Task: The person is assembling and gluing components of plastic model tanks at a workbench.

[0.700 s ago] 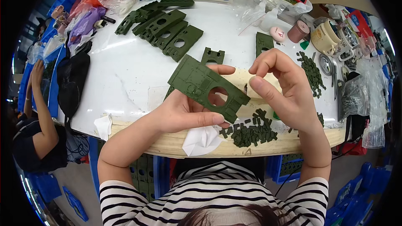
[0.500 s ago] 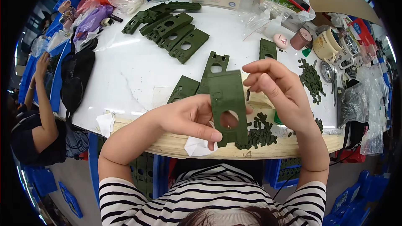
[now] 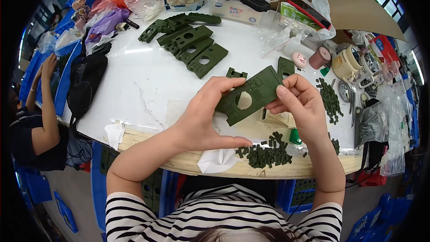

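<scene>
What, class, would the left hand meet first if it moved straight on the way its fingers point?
Probably the green plate, held by the right hand. The left hand may be touching its edge; depth is unclear here.

The plate (image 3: pixel 264 84) looks matt plastic — the tabletop (image 3: pixel 130 98), glossy.

Cream mug (image 3: pixel 346 66) beside a brownish-pink cylinder (image 3: pixel 319 59)

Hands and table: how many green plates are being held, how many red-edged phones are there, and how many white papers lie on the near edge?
Held green plate: 1
Red-edged phone: 1
White papers: 2
Total: 4
</scene>
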A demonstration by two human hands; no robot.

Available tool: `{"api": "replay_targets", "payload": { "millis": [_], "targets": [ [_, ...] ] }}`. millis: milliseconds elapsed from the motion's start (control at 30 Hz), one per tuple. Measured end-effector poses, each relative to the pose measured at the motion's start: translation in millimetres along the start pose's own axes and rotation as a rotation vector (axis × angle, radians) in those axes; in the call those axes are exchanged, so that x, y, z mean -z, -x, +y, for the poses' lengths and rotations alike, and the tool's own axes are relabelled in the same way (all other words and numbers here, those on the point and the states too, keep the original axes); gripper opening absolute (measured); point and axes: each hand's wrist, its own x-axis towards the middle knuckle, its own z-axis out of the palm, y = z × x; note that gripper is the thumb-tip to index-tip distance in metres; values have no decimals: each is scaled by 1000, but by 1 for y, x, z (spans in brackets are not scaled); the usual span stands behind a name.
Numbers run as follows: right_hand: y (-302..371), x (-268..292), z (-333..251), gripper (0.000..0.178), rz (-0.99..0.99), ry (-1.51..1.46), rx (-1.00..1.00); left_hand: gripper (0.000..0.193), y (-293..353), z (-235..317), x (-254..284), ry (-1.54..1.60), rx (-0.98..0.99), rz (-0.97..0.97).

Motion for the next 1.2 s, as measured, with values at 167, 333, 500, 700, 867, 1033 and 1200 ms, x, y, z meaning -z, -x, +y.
{"api": "replay_targets", "payload": {
  "millis": [167,333,500,700,867,1033,1200],
  "targets": [
    [0,-3,4,15,-27,-18,-7,77,4,4,-4,-274,-103,153],
    [-1,-2,7,21,-25,95,115,73,6,4,5,-300,-37,256],
    [4,5,-4,26,42,147,180,79,48,-12,51,-469,217,463],
    [6,12,-11,19,33,242,224,81,109,-39,105,-731,546,501],
    [7,9,-11,15,1,258,255,83,124,-42,114,-715,760,462],
    [9,14,-13,13,27,289,261,92,109,-11,81,-874,494,461],
    [8,12,-12,12,11,293,271,93,93,36,22,-593,498,224]
  ]
}}
